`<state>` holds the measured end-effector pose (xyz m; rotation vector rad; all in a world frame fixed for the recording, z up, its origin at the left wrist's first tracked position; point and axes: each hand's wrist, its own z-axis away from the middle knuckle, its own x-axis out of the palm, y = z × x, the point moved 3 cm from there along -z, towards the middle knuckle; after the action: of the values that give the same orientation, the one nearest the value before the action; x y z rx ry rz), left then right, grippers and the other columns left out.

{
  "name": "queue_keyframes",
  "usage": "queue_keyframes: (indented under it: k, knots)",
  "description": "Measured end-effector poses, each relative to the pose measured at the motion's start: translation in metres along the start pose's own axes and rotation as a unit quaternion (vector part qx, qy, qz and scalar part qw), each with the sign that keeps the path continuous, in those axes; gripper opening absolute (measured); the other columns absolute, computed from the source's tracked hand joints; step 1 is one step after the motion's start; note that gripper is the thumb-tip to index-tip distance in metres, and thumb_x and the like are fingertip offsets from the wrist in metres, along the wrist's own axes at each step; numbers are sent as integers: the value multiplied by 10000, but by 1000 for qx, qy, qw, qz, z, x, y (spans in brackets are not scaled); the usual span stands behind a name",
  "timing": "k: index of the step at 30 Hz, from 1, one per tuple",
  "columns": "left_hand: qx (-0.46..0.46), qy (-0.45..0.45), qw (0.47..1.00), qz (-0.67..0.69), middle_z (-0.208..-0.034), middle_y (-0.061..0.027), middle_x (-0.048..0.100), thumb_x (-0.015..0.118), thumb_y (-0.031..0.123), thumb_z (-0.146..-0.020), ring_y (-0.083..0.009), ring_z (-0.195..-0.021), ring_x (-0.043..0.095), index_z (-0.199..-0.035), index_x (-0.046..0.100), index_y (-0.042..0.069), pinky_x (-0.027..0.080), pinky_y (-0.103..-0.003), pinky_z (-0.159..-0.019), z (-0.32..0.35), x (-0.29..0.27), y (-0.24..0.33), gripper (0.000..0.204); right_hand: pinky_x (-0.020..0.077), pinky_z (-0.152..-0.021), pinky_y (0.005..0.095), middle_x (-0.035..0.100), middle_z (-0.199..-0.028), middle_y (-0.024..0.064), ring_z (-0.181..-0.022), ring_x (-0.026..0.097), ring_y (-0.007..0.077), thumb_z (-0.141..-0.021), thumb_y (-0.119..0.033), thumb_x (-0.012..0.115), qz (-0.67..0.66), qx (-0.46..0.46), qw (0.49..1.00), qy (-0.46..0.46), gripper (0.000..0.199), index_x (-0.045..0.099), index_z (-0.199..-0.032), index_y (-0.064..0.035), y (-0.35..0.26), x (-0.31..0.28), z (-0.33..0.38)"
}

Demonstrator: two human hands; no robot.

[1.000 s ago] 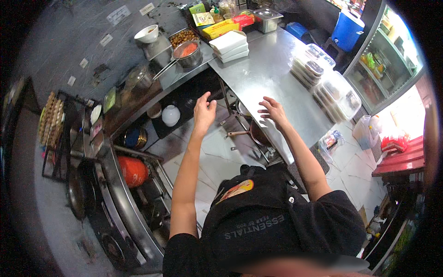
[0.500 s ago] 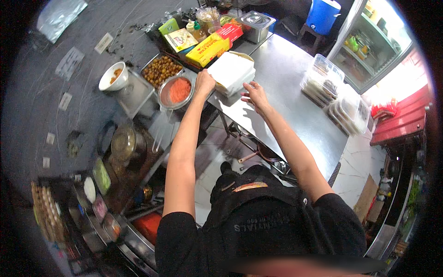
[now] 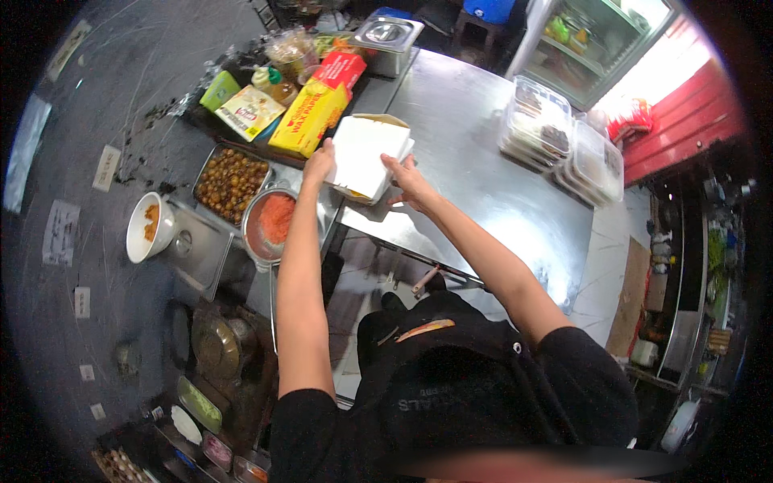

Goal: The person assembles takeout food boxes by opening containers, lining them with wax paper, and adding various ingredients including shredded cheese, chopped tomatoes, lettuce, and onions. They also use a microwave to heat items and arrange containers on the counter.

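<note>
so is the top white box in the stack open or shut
Open: the top white box has its lid raised at the far edge, between left hand and right hand.

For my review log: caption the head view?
Both hands, left hand and right hand, grip white foam boxes on steel counter.

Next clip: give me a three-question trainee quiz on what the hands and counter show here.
1. True or false: both hands touch the white boxes.
2. Which lies nearest the left hand? A) yellow carton B) blue bucket C) white bowl
3. Fill in: the clear lidded containers are stacked on the steel ____.

Key:
1. True; the right hand is at their right edge.
2. A
3. counter
</note>
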<state>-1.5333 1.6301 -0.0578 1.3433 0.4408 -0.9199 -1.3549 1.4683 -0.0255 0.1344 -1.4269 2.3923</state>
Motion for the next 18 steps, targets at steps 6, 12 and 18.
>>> queue_keyframes:
  k: [6, 12, 18]
  knots:
    - [-81, -6, 984, 156, -1171, -301, 575, 233, 545, -965, -410, -1144, 533, -1193, 562, -61, 397, -432, -977, 32, 25, -23, 726, 463, -858, 593, 233, -1473, 226, -1263, 383, 427, -835, -594, 561, 121, 15, 992, -17, 994, -5, -1487, -100, -27, -20, -18]
    - [-170, -47, 903, 391, -1130, -219, 595, 306, 483, -991, -318, -1032, 603, -1260, 465, -42, 513, -424, -849, 99, 62, 20, 611, 449, -921, 343, 546, -1255, 197, -1125, 547, 271, -860, -632, 506, 224, -79, 970, -57, 760, 455, -1350, -52, -47, -53, -85]
    - [-172, 13, 820, 545, -1189, -188, 513, 371, 478, -981, -277, -1002, 591, -1331, 354, 3, 547, -410, -779, 145, 72, 40, 591, 476, -859, 368, 635, -1141, 116, -1016, 596, 226, -881, -634, 475, 346, -42, 934, -74, 683, 577, -1268, -81, -87, -53, -88]
